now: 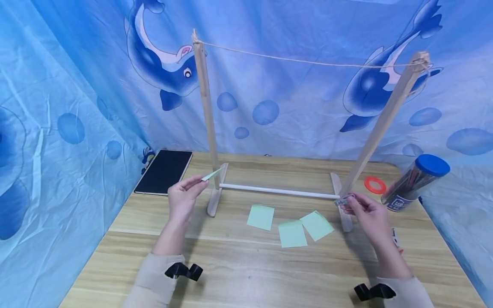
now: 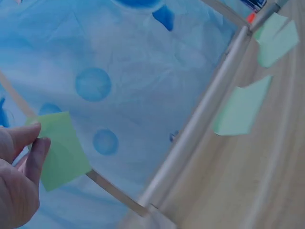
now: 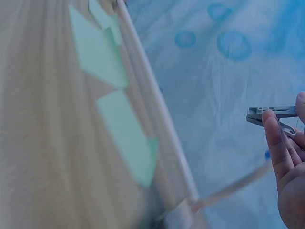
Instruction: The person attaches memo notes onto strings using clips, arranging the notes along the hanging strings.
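Observation:
Between thumb and fingers my left hand (image 1: 184, 197) pinches a green sticky note (image 2: 63, 151), raised beside the rack's left post (image 1: 207, 107). A grey clothespin (image 3: 271, 113) is held in the fingers of my right hand (image 1: 367, 214), near the foot of the right post (image 1: 381, 128). On the table between the hands lie three more sticky notes: one on the left (image 1: 260, 217), one in the middle (image 1: 292, 234) and one on the right (image 1: 317, 225), the last two close together. A thin string (image 1: 285, 56) runs between the tops of the posts.
A white bar (image 1: 277, 190) joins the rack's feet low over the wooden table (image 1: 231, 273). At the back left lies a black notebook (image 1: 163, 172). To the right are a red ring (image 1: 375, 185) and a blue-lidded canister (image 1: 414, 184). A blue patterned curtain (image 1: 292, 102) hangs behind.

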`<state>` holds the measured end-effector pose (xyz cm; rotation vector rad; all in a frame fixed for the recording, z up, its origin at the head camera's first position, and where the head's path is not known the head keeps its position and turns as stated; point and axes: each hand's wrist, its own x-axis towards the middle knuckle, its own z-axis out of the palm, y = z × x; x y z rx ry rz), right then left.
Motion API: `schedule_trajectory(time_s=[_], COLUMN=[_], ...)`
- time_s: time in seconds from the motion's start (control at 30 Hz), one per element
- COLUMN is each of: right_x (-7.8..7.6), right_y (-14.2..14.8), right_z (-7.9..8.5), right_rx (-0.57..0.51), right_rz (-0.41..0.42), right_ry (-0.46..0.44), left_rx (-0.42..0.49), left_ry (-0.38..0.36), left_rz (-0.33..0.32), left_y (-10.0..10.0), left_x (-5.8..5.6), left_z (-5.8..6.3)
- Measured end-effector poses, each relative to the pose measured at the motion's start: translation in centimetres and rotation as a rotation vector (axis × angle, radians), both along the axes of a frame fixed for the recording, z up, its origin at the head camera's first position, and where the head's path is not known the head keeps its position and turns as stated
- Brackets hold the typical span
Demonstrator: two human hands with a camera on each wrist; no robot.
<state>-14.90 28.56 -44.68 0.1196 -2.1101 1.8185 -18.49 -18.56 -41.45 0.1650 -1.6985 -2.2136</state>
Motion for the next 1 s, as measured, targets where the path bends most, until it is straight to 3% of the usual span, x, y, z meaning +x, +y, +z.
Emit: schedule_trajectory(time_s=[0.3,0.57,0.7,0.87,1.0], right_x=[-2.1,-3.1,-3.8,-4.6,-5.3], right_y=[-3.7,-6.6,-7.8,-9.2,-10.4], right_z=[4.5,8.2,9.9,12.9,15.8], right_rx=[0.101,0.151,0.188,0.236,0.309], right_rz=[0.091,0.162,0.179,0.197,0.226], right_ry=[0.150,0.227,0.321,0.480,0.578], left_rx=[-0.010,-0.135,-0.208,-0.262,-0.279], left_ry=[0.159,0.190,0.214,0.259,0.284], left_rz=[-0.108,-0.046,-0.022,-0.044,-0.012], left_y=[0.2,1.1,1.6,2.4,2.9], left_x=[-0.6,-1.3,-1.6,-1.9,-2.5], left_z=[3.5,4.7,5.5,7.6,10.0])
